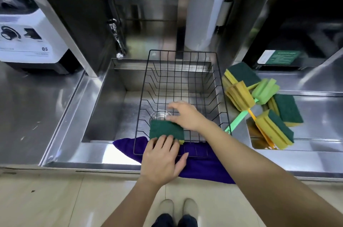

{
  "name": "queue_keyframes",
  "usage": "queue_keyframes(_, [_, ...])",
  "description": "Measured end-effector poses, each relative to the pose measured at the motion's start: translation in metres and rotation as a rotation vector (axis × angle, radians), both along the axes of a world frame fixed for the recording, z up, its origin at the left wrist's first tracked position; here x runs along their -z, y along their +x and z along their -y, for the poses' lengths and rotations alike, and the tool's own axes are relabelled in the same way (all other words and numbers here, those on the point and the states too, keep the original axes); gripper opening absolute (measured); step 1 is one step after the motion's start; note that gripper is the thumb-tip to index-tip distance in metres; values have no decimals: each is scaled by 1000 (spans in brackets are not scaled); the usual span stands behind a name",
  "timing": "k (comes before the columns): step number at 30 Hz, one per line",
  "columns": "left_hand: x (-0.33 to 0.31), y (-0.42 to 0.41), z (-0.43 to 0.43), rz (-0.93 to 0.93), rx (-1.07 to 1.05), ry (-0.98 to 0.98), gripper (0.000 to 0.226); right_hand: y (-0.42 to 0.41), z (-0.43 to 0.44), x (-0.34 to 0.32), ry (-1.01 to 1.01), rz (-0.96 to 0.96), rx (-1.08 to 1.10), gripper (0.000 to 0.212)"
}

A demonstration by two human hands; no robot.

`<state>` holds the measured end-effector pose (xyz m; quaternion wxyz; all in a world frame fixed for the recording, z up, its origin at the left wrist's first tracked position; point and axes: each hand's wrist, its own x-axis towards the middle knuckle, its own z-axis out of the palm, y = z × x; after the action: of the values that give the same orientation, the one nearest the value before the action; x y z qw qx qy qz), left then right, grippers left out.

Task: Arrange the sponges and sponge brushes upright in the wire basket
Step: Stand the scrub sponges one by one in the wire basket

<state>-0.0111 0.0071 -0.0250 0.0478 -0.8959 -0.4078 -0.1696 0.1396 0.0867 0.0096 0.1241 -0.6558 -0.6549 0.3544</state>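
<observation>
Both hands' fingers grip one green sponge (166, 130) upright at the wire basket's (216, 70) near-left corner: left hand (161, 159), right hand (185, 115).

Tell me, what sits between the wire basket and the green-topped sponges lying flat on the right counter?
In the head view, two sponge brushes lie there: a yellow-headed sponge brush and a light green sponge brush, handles crossing, between the wire basket and the flat sponges.

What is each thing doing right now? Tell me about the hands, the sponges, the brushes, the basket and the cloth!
Left hand: fingers pressing on the sponge.
Right hand: touching the sponge's far edge.
Sponge in basket: standing at the near end, green side showing.
Wire basket: sitting over the sink, otherwise empty.
Other sponges: piled on the counter.
Sponge brushes: lying down, crossed.
Purple cloth: spread under the basket.
</observation>
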Motion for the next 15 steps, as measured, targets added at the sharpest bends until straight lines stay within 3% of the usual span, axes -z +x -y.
queue_keyframes(2, [2, 0, 0, -3, -1, 18, 42, 20, -2, -14, 117, -145, 209, 31])
queue_keyframes(8, [1, 0, 1, 2, -14, 9, 47, 97, 12, -37, 352, -181, 623, 15])
queue_keyframes(15, [-10, 40, 16, -6, 14, -58, 43, 159, 73, -24, 457, 98, 1024, 26])
